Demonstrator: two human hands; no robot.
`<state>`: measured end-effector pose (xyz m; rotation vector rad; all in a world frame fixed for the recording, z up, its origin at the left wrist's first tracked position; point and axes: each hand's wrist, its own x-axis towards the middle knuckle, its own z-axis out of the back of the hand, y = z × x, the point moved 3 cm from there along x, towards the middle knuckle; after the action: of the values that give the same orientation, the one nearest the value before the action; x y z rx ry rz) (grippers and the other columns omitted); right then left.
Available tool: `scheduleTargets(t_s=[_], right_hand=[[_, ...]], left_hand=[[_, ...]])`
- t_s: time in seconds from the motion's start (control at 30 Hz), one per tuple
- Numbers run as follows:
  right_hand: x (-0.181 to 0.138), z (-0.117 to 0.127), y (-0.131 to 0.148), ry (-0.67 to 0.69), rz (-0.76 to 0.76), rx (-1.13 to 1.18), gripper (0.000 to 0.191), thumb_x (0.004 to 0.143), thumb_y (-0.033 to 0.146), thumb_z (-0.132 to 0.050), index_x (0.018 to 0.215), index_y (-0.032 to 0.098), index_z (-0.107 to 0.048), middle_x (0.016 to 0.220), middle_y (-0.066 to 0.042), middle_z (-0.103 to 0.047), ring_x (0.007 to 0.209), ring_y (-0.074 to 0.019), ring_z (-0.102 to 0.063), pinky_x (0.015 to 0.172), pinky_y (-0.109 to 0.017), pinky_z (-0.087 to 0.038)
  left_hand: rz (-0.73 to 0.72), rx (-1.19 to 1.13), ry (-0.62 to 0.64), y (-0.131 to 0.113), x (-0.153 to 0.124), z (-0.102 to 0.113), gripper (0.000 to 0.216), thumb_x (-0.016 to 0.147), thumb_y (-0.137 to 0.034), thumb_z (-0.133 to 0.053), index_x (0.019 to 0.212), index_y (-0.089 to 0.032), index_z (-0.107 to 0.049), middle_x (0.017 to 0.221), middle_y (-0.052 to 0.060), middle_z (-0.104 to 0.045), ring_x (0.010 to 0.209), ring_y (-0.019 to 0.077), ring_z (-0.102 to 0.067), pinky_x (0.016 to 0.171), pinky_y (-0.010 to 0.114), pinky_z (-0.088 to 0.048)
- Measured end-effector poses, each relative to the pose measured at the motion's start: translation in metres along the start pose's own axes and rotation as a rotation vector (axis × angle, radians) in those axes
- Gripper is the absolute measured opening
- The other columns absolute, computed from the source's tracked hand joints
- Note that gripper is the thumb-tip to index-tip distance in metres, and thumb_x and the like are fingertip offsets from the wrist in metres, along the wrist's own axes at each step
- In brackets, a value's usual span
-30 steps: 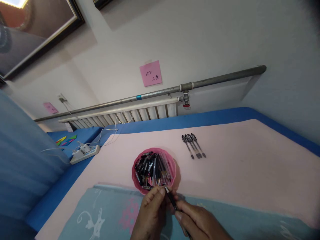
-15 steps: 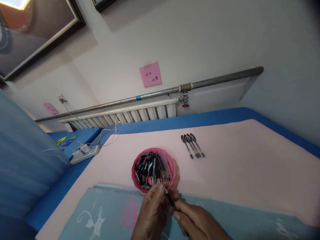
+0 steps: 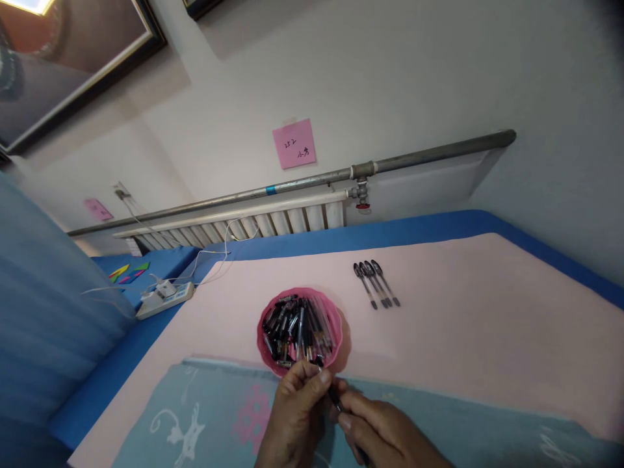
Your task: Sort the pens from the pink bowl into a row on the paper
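A dark pen (image 3: pixel 335 395) slants between my two hands just in front of the pink basket (image 3: pixel 336 305). My left hand (image 3: pixel 298 406) is closed, with thumb and fingers pinching the pen's front end; a small dark piece sticks out beyond these fingertips. Lower down, my right hand (image 3: pixel 377 422) wraps its fingers round the pen's barrel. The basket holds several black pen caps (image 3: pixel 279 320) and clear pen barrels (image 3: pixel 322 318) in a jumble. To the right of it, several capped pens (image 3: pixel 374 285) lie side by side on the pink sheet (image 3: pixel 453 325).
A blue patterned cloth (image 3: pixel 205 403) covers the near edge under my hands. To the left are a white power strip (image 3: pixel 166 302) with cords, a blue curtain (image 3: pixel 58 312) and colored flat pieces (image 3: pixel 131 273). Behind the table run a radiator (image 3: pixel 283 221) and a metal pipe (image 3: pixel 429 153).
My left fingers have closed over the pen's front end, where its pale tip showed before. A dark piece now shows beyond them. The basket and the laid-out pens have not moved.
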<state>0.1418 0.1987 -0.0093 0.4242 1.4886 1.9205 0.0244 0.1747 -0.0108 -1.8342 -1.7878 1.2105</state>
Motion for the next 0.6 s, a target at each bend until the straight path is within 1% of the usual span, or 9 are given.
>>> scheduleTargets(t_s=[0.1,0.17,0.27,0.3,0.37,0.43,0.47,0.53,0.6], right_hand=[[0.001,-0.002,-0.002,0.024,-0.031,0.084,0.028,0.088,0.032,-0.035,0.064,0.021,-0.042,0.058,0.002,-0.048,0.056,-0.0115,-0.047,0.055,-0.022,-0.037],[0.0,-0.002,-0.004,0.009,-0.039,0.109,0.027,0.088,0.035,-0.038,0.066,0.02,-0.047,0.059,0.003,-0.049,0.056,-0.0114,-0.046,0.055,-0.022,-0.036],[-0.002,-0.001,-0.006,-0.024,-0.018,0.087,0.014,0.078,0.032,-0.055,0.087,0.021,-0.057,0.063,0.005,-0.05,0.056,-0.0106,-0.045,0.053,-0.021,-0.032],[-0.002,-0.001,-0.007,-0.029,-0.017,0.083,0.019,0.074,0.028,-0.059,0.092,0.022,-0.058,0.062,0.006,-0.05,0.055,-0.01,-0.043,0.051,-0.02,-0.031],[-0.001,0.001,-0.009,-0.035,-0.017,0.074,0.016,0.072,0.022,-0.057,0.087,0.021,-0.059,0.06,0.007,-0.047,0.053,-0.0092,-0.041,0.05,-0.02,-0.03],[0.0,0.006,-0.01,-0.096,0.017,0.01,0.009,0.072,0.02,-0.054,0.077,0.019,-0.061,0.062,0.005,-0.049,0.057,-0.0101,-0.044,0.054,-0.02,-0.032],[0.001,0.009,-0.011,-0.134,0.025,-0.022,0.009,0.072,0.019,-0.053,0.075,0.018,-0.061,0.064,0.003,-0.05,0.06,-0.0107,-0.045,0.056,-0.021,-0.034],[0.003,0.012,-0.013,-0.159,0.016,-0.041,0.013,0.072,0.019,-0.052,0.079,0.018,-0.063,0.066,0.003,-0.053,0.061,-0.0111,-0.046,0.058,-0.021,-0.035],[0.004,0.01,-0.016,-0.101,0.009,-0.023,0.017,0.074,0.022,-0.052,0.084,0.019,-0.064,0.066,0.002,-0.054,0.06,-0.0111,-0.046,0.057,-0.021,-0.036]], left_hand=[[0.015,-0.022,0.016,0.0,0.0,0.002,0.019,0.064,-0.024,-0.079,0.064,-0.013,-0.064,0.064,0.005,-0.069,0.057,0.0124,-0.061,0.053,0.02,-0.04],[-0.006,-0.051,-0.015,-0.004,0.0,0.004,0.018,0.062,-0.023,-0.08,0.066,-0.013,-0.066,0.064,0.005,-0.069,0.059,0.0133,-0.062,0.053,0.021,-0.042],[-0.116,-0.127,-0.128,-0.015,0.002,0.015,0.019,0.059,-0.021,-0.082,0.066,-0.014,-0.066,0.064,0.004,-0.069,0.061,0.0133,-0.063,0.061,0.023,-0.048],[-0.156,-0.133,-0.156,-0.019,0.004,0.019,0.019,0.059,-0.02,-0.082,0.066,-0.014,-0.066,0.067,0.004,-0.07,0.063,0.013,-0.064,0.064,0.023,-0.049],[-0.198,-0.103,-0.197,-0.022,0.007,0.028,0.02,0.058,-0.022,-0.083,0.069,-0.014,-0.067,0.071,0.005,-0.072,0.067,0.0148,-0.065,0.066,0.025,-0.05],[-0.209,-0.061,-0.239,-0.021,0.008,0.035,0.025,0.055,-0.025,-0.084,0.07,-0.014,-0.068,0.07,0.005,-0.071,0.066,0.0154,-0.065,0.064,0.025,-0.051],[-0.209,-0.037,-0.255,-0.019,0.009,0.037,0.027,0.054,-0.027,-0.084,0.071,-0.014,-0.068,0.07,0.005,-0.071,0.066,0.0154,-0.065,0.064,0.024,-0.051],[-0.199,0.006,-0.263,-0.015,0.008,0.038,0.031,0.053,-0.031,-0.085,0.07,-0.013,-0.068,0.069,0.006,-0.071,0.065,0.0149,-0.064,0.063,0.022,-0.05],[-0.181,0.028,-0.253,-0.012,0.006,0.035,0.032,0.053,-0.035,-0.085,0.07,-0.013,-0.068,0.066,0.006,-0.07,0.063,0.0141,-0.063,0.061,0.021,-0.049]])
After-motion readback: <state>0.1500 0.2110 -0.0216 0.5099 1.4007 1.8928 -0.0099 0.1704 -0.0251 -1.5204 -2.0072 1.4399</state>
